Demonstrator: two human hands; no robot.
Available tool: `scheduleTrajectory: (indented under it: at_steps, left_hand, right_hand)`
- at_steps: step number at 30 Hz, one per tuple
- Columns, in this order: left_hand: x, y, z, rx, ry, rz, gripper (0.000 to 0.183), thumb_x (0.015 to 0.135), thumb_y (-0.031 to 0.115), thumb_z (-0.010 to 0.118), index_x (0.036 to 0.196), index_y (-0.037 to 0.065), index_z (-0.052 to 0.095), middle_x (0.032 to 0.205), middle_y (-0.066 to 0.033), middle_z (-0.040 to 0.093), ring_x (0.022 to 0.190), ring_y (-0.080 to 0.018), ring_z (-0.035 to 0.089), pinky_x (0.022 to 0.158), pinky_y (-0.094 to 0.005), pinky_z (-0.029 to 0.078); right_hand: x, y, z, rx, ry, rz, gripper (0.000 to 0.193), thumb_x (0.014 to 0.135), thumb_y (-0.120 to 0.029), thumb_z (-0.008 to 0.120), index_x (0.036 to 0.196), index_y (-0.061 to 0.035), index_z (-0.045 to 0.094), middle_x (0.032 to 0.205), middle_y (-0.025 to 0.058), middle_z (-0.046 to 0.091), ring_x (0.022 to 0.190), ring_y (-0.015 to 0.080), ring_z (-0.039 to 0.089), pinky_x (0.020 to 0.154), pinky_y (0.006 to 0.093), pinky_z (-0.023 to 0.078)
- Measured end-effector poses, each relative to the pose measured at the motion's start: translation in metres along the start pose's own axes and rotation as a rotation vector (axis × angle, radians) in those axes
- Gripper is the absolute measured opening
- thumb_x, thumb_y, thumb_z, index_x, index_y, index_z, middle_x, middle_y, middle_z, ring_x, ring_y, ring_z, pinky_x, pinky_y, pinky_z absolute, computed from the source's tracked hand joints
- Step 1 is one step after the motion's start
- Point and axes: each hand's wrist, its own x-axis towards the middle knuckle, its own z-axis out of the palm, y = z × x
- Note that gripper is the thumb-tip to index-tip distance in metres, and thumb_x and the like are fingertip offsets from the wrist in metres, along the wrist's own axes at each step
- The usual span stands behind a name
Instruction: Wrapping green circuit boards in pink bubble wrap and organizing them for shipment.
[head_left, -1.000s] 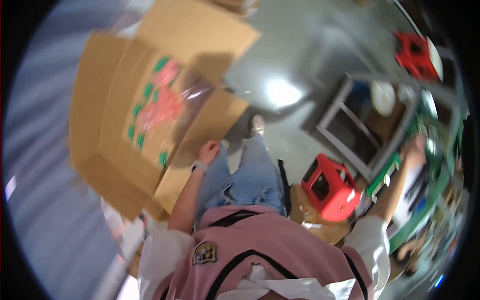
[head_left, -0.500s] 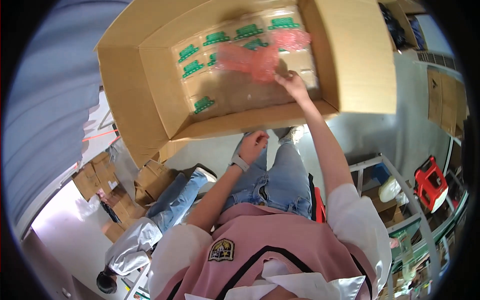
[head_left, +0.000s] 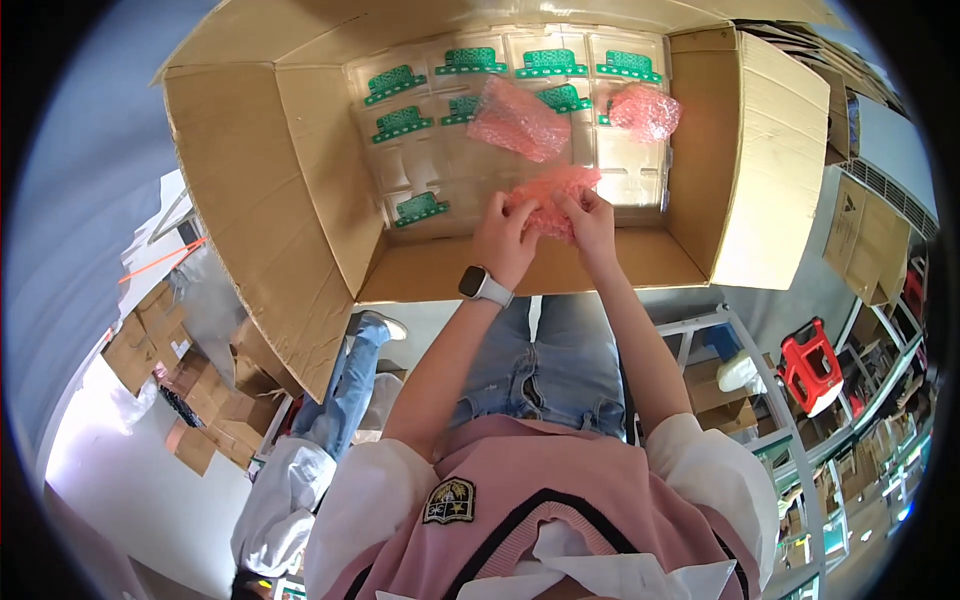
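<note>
My left hand (head_left: pixel 505 240) and my right hand (head_left: pixel 593 228) are both closed on a pink bubble wrap packet (head_left: pixel 556 190), fingertips pinching its two sides. What the wrap contains, if anything, I cannot make out. They hold it above the near side of a clear plastic tray (head_left: pixel 630 155) lying inside a big open cardboard box (head_left: pixel 225 180). Several green circuit boards (head_left: pixel 470 61) sit in the tray's compartments. Two more pieces of pink bubble wrap lie over the tray: a larger sheet (head_left: pixel 520 120) near the middle and a crumpled bundle (head_left: pixel 645 112) at the right.
The box's flaps are folded outward, the left one (head_left: pixel 290 330) reaching down toward me. Another person (head_left: pixel 290 490) is at the lower left beside brown cartons (head_left: pixel 150 325). On the right stand a metal frame (head_left: pixel 790 420) and a red plastic object (head_left: pixel 812 365).
My left hand has risen from below the box edge and now grips bubble wrap together with my right hand. The pink wrap pieces have been separated, one drawn toward me.
</note>
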Motion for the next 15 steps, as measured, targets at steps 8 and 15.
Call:
scheduleTrajectory:
  at_steps: [8, 15]
  left_hand:
    - [-0.002, -0.017, -0.028, 0.249, -0.002, -0.163, 0.018, 0.078, 0.014, 0.063, 0.095, 0.011, 0.062, 0.088, -0.0119, 0.052, 0.077, -0.0304, 0.056, 0.063, -0.0396, 0.046]
    - [0.006, -0.003, -0.042, 0.081, 0.249, -0.296, 0.013, 0.079, 0.010, 0.060, 0.090, 0.003, 0.059, 0.085, -0.0119, 0.053, 0.072, -0.0284, 0.056, 0.061, -0.0381, 0.046]
  right_hand:
    - [0.058, -0.049, -0.015, -0.420, -0.593, 0.390, 0.026, 0.085, -0.028, 0.060, 0.089, -0.0021, 0.064, 0.064, 0.0054, 0.058, 0.058, 0.0105, 0.058, 0.051, 0.0265, 0.045]
    - [0.230, 0.003, -0.024, -1.715, 0.042, -0.867, 0.042, 0.084, -0.011, 0.048, 0.125, -0.0148, 0.048, 0.129, 0.0142, 0.043, 0.111, 0.0297, 0.049, 0.080, 0.0390, 0.051]
